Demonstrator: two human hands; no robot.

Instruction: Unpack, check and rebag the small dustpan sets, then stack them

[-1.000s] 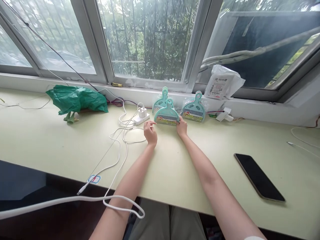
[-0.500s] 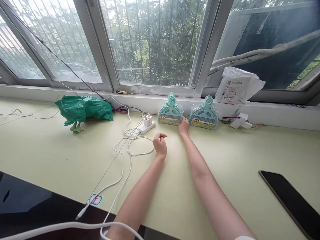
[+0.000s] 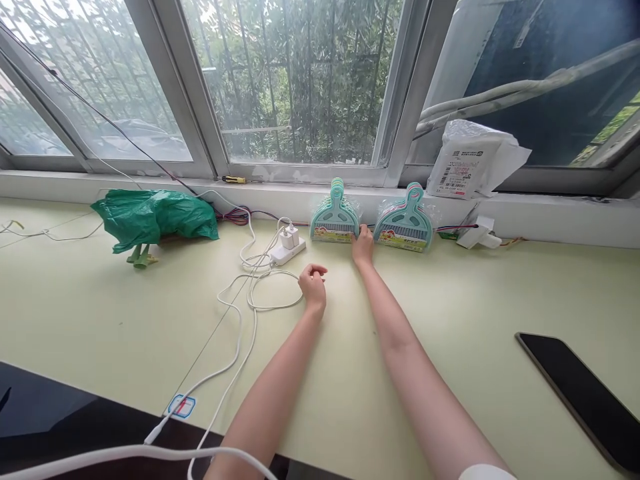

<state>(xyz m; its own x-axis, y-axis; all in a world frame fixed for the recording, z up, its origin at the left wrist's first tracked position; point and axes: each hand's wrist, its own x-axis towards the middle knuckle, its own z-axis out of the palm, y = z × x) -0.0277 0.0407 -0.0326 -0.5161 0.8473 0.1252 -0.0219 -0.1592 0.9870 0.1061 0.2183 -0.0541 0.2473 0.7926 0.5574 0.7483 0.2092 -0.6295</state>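
Observation:
Two stacks of mint-green dustpan and brush sets in clear plastic wrap lean side by side against the window ledge: a left stack (image 3: 334,215) and a right stack (image 3: 406,219). My right hand (image 3: 363,247) reaches between them, its fingers closed on the lower right edge of the left stack; the fingertips are partly hidden. Nearer to me, my left hand (image 3: 313,287) hovers over or rests on the table beside a loop of white cable (image 3: 274,307). Its fingers are loosely bent, a gap shows between thumb and forefinger, and nothing is visible in it.
A white power strip (image 3: 289,252) with plugs lies left of the stacks. Further left is a green plastic bag (image 3: 157,217). A black phone (image 3: 575,393) lies at the right. On the ledge are a white plastic package (image 3: 467,163) and a screwdriver (image 3: 234,179).
The view has shifted slightly, so everything sits a little further left. My right hand stays at the left stack's edge, and my left hand keeps its bent pose.

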